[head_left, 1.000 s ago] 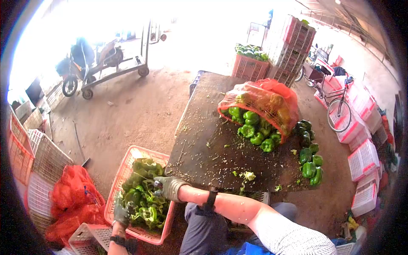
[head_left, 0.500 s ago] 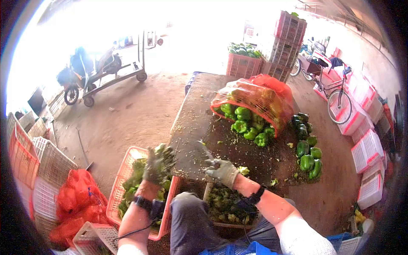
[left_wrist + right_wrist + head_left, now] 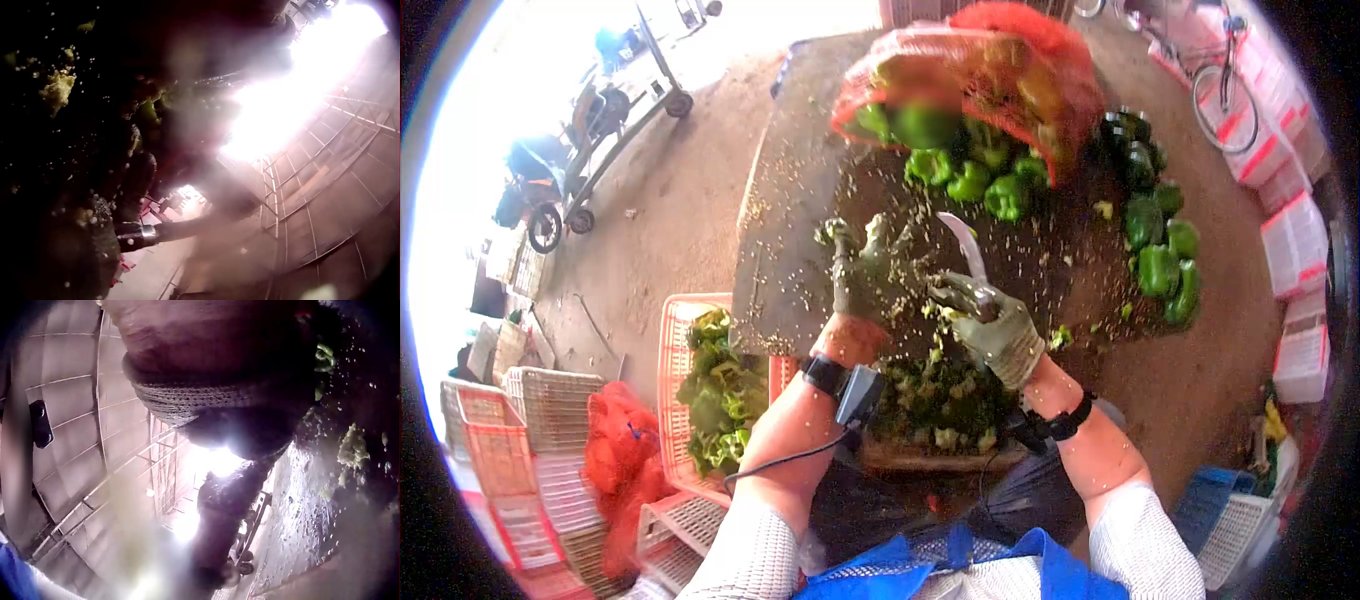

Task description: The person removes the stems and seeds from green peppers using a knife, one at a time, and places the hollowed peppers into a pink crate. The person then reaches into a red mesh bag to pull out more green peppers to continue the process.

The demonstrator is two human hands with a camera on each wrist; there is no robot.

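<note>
In the head view, my left hand (image 3: 868, 268) is in a dirty work glove, its fingers spread low over the dark, seed-strewn tabletop (image 3: 790, 180); no pepper shows in it. Beside it, my gloved right hand (image 3: 1000, 330) grips a knife (image 3: 965, 245) with a curved pale blade pointing up and away. Ahead of both hands, green bell peppers (image 3: 970, 180) spill from the mouth of a red mesh bag (image 3: 1020, 85). More green peppers (image 3: 1158, 270) line the table's right side. The left wrist view is mostly dark and glare; in the right wrist view the glove cuff (image 3: 181, 397) blocks much.
At the table's left stands a pink crate (image 3: 675, 400) holding cut green peppers (image 3: 725, 400). Below the near edge, a container holds pepper scraps (image 3: 940, 405). Red mesh bags (image 3: 620, 450) and stacked crates (image 3: 565, 410) lie far left; white-and-pink boxes (image 3: 1295, 255) line the right.
My left hand has come up out of the pink crate and across onto the table. The right hand has moved from the crate to the table with the knife. The head view has tilted down.
</note>
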